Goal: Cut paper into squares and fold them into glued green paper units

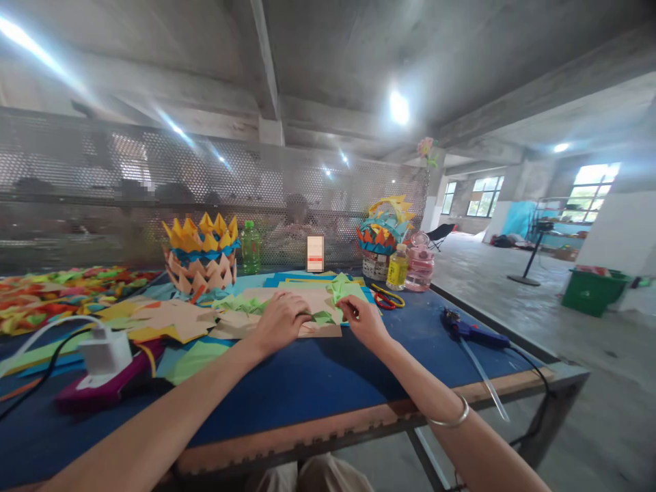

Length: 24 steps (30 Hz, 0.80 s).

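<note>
Light-green folded paper [338,288] lies in a pointed strip over tan paper sheets [266,295] at the middle of the table. My left hand [283,320] is closed at the strip's near part, its fingers curled down and the fingertips partly hidden. Thumb and forefinger of my right hand [363,321] are pinched together at the right end of the green paper. A small gap separates the two hands, with a bit of green paper showing between them. Blue and yellow sheets [287,279] lie under and behind the tan ones.
Left stand a layered paper crown [202,253], a green bottle [251,247] and a purple power strip [110,383] with a white charger [105,355]. Right are scissors [387,299], a yellow bottle [396,268], a pink bottle [420,263], a paper-trimmed basket [379,236] and a glue gun [474,333].
</note>
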### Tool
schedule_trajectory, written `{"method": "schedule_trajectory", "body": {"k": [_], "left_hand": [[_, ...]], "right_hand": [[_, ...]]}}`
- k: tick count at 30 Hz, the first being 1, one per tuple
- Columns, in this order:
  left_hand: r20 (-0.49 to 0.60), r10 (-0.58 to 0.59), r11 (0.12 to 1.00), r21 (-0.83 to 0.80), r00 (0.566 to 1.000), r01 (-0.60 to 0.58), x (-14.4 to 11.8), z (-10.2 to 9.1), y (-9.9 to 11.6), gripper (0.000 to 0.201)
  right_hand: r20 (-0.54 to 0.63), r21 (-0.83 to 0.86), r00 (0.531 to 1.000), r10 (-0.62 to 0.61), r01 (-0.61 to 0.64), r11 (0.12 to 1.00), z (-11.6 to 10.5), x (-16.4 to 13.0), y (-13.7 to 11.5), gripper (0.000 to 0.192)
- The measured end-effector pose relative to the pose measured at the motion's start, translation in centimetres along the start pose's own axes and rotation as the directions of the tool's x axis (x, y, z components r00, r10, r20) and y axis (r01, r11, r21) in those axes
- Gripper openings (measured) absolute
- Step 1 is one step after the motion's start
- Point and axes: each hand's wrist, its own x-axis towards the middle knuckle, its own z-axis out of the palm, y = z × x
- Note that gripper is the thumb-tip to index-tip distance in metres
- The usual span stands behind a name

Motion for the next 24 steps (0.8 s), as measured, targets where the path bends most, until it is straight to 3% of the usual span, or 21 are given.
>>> {"method": "schedule_trajectory", "body": {"k": [6,12,16,24], "left_hand": [[0.049,-0.027,1.0,0.006,0.998,0.027,0.0,-0.4,0.0,0.016],[0.121,-0.09,0.996,-0.001,0.989,0.09,0.0,-0.6,-0.4,0.019],[0.186,-0.101,0.994,-0.012,0.977,0.105,0.0,-0.4,-0.4,0.013],[0.232,-0.106,0.993,-0.029,0.967,0.116,-0.1,0.2,-0.9,0.014]], "right_hand": [[-0.056,-0.068,0.998,0.023,-0.027,0.997,0.4,0.4,-0.6,0.025],[-0.079,-0.127,0.996,0.049,-0.059,0.99,0.3,4.4,0.1,0.025],[-0.097,-0.171,0.983,0.157,-0.172,0.97,0.1,6.1,2.3,0.022],[-0.046,-0.312,0.927,0.373,-0.368,0.876,-0.9,4.5,4.8,0.016]]}}
